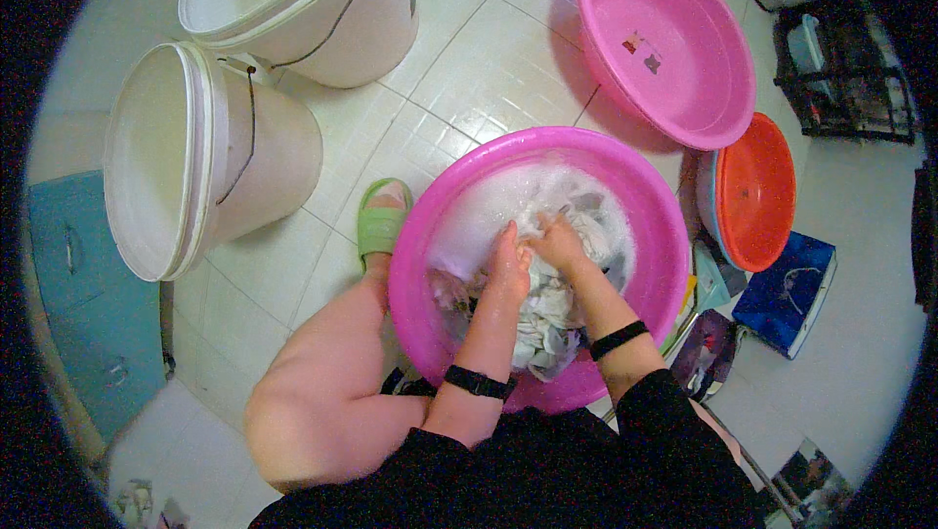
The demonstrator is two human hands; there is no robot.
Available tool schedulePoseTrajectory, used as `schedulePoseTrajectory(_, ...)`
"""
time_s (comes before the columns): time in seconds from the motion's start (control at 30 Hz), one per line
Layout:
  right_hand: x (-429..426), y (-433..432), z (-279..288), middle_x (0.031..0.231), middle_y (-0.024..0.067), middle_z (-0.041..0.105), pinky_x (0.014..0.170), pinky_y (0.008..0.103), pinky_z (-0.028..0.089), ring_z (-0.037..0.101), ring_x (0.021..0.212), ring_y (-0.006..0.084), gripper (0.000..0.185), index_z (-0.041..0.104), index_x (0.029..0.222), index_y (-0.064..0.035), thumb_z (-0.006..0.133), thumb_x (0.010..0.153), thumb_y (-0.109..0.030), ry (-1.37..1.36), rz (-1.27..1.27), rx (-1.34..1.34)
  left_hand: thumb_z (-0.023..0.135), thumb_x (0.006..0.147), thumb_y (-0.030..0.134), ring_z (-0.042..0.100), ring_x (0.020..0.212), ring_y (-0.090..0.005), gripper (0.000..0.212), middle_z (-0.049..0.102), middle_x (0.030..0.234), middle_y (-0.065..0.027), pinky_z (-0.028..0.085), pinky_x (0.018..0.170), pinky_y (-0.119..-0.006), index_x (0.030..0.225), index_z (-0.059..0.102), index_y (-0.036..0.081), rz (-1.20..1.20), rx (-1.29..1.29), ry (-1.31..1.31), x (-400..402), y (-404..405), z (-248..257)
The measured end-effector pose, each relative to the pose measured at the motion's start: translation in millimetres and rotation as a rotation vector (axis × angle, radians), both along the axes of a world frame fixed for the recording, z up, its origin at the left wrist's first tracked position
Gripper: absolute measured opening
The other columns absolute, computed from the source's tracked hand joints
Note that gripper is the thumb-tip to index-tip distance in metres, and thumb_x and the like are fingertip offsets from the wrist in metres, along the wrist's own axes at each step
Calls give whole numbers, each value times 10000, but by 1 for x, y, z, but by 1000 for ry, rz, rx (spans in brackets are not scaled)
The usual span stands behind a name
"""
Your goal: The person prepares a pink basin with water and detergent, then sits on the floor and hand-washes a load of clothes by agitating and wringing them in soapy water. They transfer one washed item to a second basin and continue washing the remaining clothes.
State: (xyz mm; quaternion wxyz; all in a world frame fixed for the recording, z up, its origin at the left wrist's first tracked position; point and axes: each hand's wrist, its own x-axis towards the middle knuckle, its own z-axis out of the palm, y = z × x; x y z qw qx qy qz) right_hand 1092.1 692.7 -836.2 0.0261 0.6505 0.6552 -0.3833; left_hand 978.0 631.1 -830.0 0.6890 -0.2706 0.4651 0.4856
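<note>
A large pink plastic basin (667, 236) stands on the tiled floor in front of me, holding foamy suds (484, 214) and wet white and grey cloths (546, 302). My left hand (511, 259) is over the middle of the basin, its fingers extended beside the foam; I see nothing gripped in it. Close on its right, my right hand (557, 239) reaches down to the suds and white cloth with bent fingers. Foam and the hand's own back hide its fingertips, so a hold on the cloth cannot be told. Both forearms wear black straps.
Two white plastic buckets (271, 141) (366, 23) stand at the upper left, by a blue-green cabinet (95, 236). Another pink basin (689, 38) and a red basin (758, 192) are at the upper right, near a black rack (843, 100). A green slipper (381, 225) touches the floor left of the basin.
</note>
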Motion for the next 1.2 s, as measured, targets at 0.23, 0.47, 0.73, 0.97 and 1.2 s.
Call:
schedulePoseTrajectory(0.23,-27,-24,20,1066,227,584,872,418,440,559,1005,381,416,565,1127,-16,600,720,-89,-17,-161,190,552,886,403,471,1117,-259,570,494,1229,-127,357,966,-413,1271,404,10,49,39,-11,3,7,17)
schedulePoseTrajectory(0.47,-33,-99,153,920,218,619,754,454,483,608,850,394,239,575,997,-44,604,797,-173,307,-195,-25,558,858,447,573,901,-273,518,583,1053,-133,457,820,-410,1201,491,65,-335,70,265,3,-7,-34)
schedulePoseTrajectory(0.73,-54,-55,137,727,243,610,618,507,472,601,696,435,313,598,828,-57,490,880,-347,-103,-171,245,521,883,412,528,994,-250,480,556,1098,-99,422,874,-386,1213,490,65,-154,232,-25,25,-13,-44)
schedulePoseTrajectory(0.97,-1,15,54,788,219,639,699,486,479,621,745,407,319,595,896,-14,474,893,-309,271,-692,22,434,931,408,493,1130,-278,477,534,1215,-85,301,1023,-474,1316,417,126,52,180,112,7,11,30)
schedulePoseTrajectory(1.2,27,5,-33,1146,230,563,950,391,406,521,1093,372,461,504,1208,13,573,796,-184,-33,-207,242,365,949,405,389,1244,-266,542,479,1285,-142,228,1086,-466,1368,328,64,6,131,111,-6,7,19)
